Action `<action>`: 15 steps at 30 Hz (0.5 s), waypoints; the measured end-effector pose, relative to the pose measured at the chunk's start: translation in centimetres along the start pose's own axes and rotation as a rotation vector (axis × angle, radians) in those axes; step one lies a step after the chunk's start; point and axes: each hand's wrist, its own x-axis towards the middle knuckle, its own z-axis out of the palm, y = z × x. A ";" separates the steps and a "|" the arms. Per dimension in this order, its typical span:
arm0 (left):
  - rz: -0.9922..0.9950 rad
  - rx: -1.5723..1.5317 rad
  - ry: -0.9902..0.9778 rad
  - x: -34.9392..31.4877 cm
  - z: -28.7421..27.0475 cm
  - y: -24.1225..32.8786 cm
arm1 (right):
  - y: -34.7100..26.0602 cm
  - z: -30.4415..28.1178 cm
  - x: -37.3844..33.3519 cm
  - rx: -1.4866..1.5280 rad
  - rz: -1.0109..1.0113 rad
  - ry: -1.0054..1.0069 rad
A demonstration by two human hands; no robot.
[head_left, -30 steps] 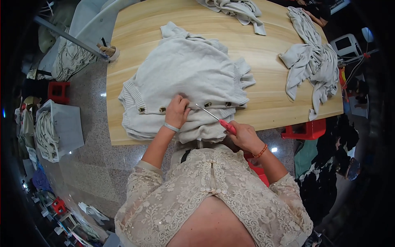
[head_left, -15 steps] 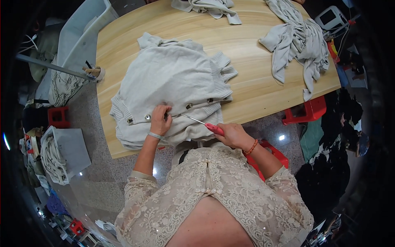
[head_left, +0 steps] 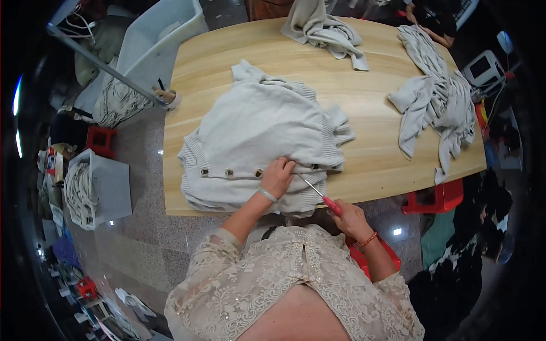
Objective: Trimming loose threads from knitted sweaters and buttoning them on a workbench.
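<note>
A pale grey knit cardigan lies spread on the wooden table, its dark buttons in a row along the near side. My left hand is closed on the button band, fingers pinched at a spot between two visible buttons; what is under the fingertips is hidden. In my right hand, at the table's front edge, is a red-handled tool with a thin metal shaft. Its shaft slants up toward the left fingertips, and the tip meets the fabric beside them.
More grey knit garments lie on the table, one bunch at the back and another at the right. White bins stand at the left. A red stool is by the right edge. Another person's arm shows at the far right.
The left hand has gone rightward along the button band, uncovering one button and reaching the following one. The right hand and its tool have shifted right too. The whole view has also moved.
</note>
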 end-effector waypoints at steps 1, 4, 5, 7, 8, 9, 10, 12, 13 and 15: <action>-0.036 0.003 -0.059 -0.2 1.3 -1.0 | 0.0 -0.1 0.0 -0.026 0.022 -0.005; -0.063 -0.051 -0.113 -0.1 2.1 -1.7 | -0.6 -0.8 0.0 -0.077 0.073 -0.038; -0.056 -0.087 -0.153 0.2 1.5 -1.8 | -1.1 -1.0 0.1 -0.068 0.076 -0.065; -0.028 -0.147 -0.182 0.5 0.5 -2.1 | -1.4 -0.3 0.5 -0.027 0.011 -0.078; -0.022 -0.161 -0.197 0.7 0.2 -2.5 | -1.2 0.2 0.8 -0.002 -0.014 -0.073; -0.035 -0.190 -0.214 0.6 0.2 -2.8 | -1.0 0.3 0.7 0.018 0.010 -0.087; -0.019 -0.200 -0.230 1.0 0.2 -2.0 | -0.6 0.1 0.5 0.026 0.032 -0.077; 0.162 -0.042 -0.033 2.3 0.0 0.1 | 0.7 -0.4 -0.3 0.032 0.066 -0.014; 0.186 -0.076 -0.030 2.6 0.7 0.8 | 1.4 -0.4 -0.6 0.001 0.078 0.012; 0.142 -0.146 -0.073 3.6 2.5 2.5 | 1.8 -1.1 -1.3 -0.001 0.141 0.035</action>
